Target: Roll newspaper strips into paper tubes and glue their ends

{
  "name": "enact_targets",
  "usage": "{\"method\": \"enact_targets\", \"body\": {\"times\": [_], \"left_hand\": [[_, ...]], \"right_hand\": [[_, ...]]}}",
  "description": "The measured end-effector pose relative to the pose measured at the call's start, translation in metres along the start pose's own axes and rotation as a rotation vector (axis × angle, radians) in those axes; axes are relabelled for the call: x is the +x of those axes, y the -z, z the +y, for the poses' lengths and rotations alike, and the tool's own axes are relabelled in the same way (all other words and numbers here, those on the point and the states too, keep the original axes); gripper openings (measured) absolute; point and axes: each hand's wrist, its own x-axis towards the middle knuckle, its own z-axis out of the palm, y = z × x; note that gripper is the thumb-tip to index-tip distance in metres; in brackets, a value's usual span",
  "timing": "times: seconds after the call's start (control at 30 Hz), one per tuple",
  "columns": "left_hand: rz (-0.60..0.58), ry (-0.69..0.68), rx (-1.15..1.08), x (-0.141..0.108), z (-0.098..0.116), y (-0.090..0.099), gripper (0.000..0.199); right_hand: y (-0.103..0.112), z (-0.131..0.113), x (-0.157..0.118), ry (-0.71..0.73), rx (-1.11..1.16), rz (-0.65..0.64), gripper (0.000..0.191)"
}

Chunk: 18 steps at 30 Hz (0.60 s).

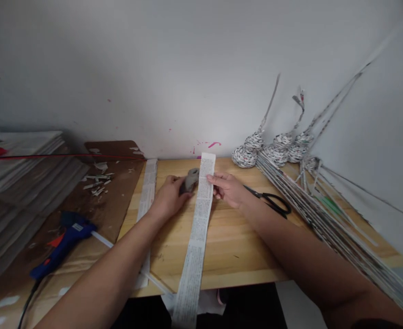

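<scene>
My right hand (227,188) pinches a long strip of printed newspaper (201,214) near its upper end, thumb on the front face. The strip runs down past the table's front edge toward my lap. My left hand (170,196) is closed around a small grey rounded object (192,177) just left of the strip; its kind cannot be made out, and the fingers partly cover it. Beneath my left forearm, another newspaper strip (147,187) lies flat along the table's left side.
A blue glue gun (64,242) with a white glue stick lies on brown board at left, beside stacked newspapers (26,173) and paper scraps (98,183). Black-handled scissors (275,203), rolled paper sticks (307,212) and woven paper gourd shapes (246,155) are at right. A wall stands behind.
</scene>
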Motion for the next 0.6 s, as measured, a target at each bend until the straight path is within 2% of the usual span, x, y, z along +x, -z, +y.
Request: {"method": "enact_targets", "body": {"times": [0.07,0.1,0.2,0.3,0.37,0.43,0.5,0.6], "left_hand": [[-0.059,-0.024,0.057,0.003,-0.004,-0.002,0.024],[-0.060,-0.036,0.059,0.003,-0.005,-0.002,0.023],[0.036,-0.036,0.014,0.005,-0.004,-0.002,0.022],[0.159,0.034,-0.071,0.007,-0.003,-0.003,0.015],[0.207,0.115,-0.196,0.009,-0.003,-0.005,0.011],[0.203,0.151,-0.402,0.011,-0.003,-0.005,0.026],[0.178,0.127,-0.581,0.012,-0.002,-0.003,0.040],[0.093,0.171,-0.722,0.009,0.002,0.005,0.032]], "right_hand": [[-0.002,0.000,-0.002,-0.029,-0.012,-0.039,0.034],[-0.003,0.000,-0.003,-0.042,-0.025,-0.068,0.034],[-0.007,0.002,-0.008,-0.067,-0.061,-0.146,0.033],[-0.011,0.004,-0.011,-0.095,-0.084,-0.201,0.032],[-0.013,0.006,-0.012,-0.114,-0.127,-0.235,0.033],[-0.015,0.007,-0.012,-0.115,-0.185,-0.240,0.034],[-0.016,0.008,-0.011,-0.096,-0.219,-0.206,0.034],[-0.015,0.009,-0.009,-0.050,-0.228,-0.121,0.033]]}}
